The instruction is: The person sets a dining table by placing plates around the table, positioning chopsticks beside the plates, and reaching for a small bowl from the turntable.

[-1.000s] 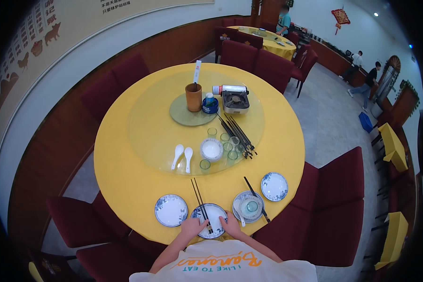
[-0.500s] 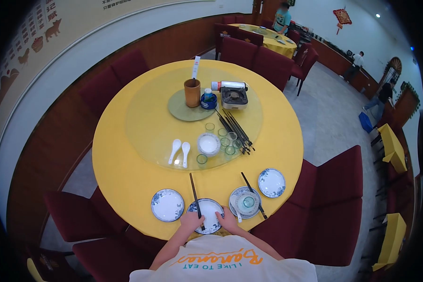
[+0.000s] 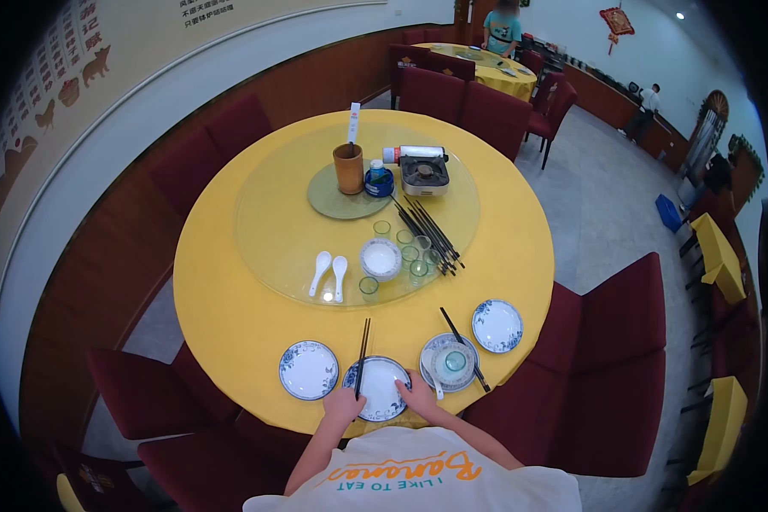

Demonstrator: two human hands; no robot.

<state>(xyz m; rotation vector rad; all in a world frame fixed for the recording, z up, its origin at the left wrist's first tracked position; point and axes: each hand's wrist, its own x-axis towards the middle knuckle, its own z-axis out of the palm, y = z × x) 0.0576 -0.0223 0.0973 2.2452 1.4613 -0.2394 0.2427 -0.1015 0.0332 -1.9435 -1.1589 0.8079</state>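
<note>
A blue-patterned white plate lies at the near edge of the yellow table, between my hands. My left hand is closed on a pair of black chopsticks, which point away from me over the plate's left side. At the plate's right rim, my right hand grips the edge with the thumb on top. Close by on the right is a plate bearing a bowl with a glass, a white spoon and another pair of chopsticks. A similar plate sits to the left.
On the glass turntable are two white spoons, stacked bowls, several glasses, loose chopsticks, a brown cup and a portable stove. Another plate lies right. Red chairs surround the table. A person stands beyond.
The chopsticks in my left hand have swung upright and now lie over the plate's left side, no longer across its middle. The person far off has turned; the walker at right moved nearer the doorway.
</note>
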